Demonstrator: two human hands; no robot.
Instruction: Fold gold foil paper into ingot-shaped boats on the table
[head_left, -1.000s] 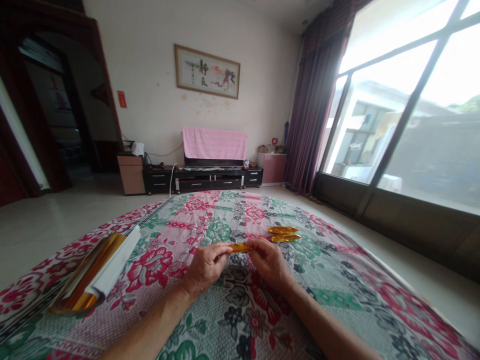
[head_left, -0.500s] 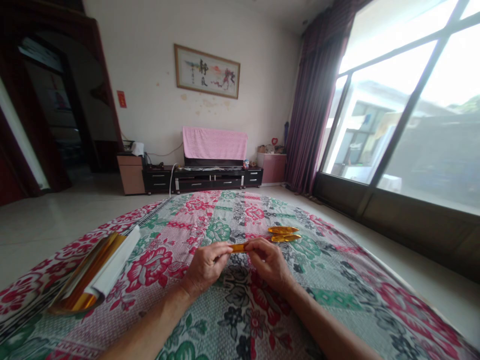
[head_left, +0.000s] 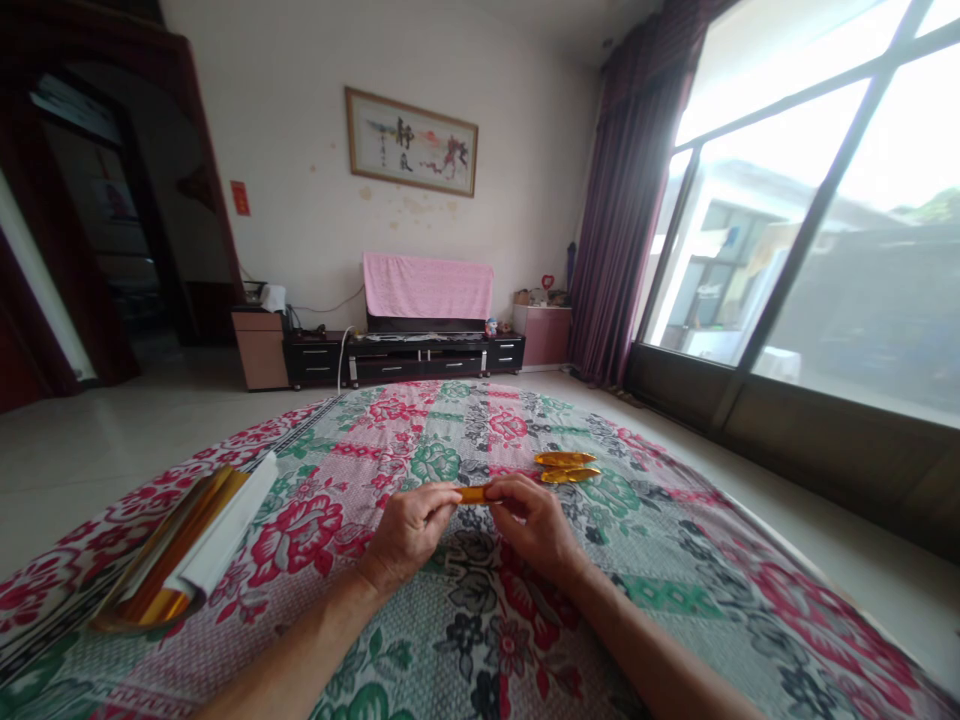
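Note:
A narrow gold strip is stretched level between my two hands, above the flowered cloth. My left hand pinches its left end between thumb and fingers. The right end is pinched by my right hand. Beyond my right hand, two gold pieces with pointed ends lie side by side on the cloth, a farther one and a nearer one. To the left lies a stack of gold sheets with a white sheet along its right side.
The round table is covered by a red, green and grey flowered cloth. Past its far edge stand a low black cabinet and a screen under a pink cloth. Large windows are on the right.
Almost nothing differs. The camera view has shifted slightly, and both hands keep their pinch on the gold strip.

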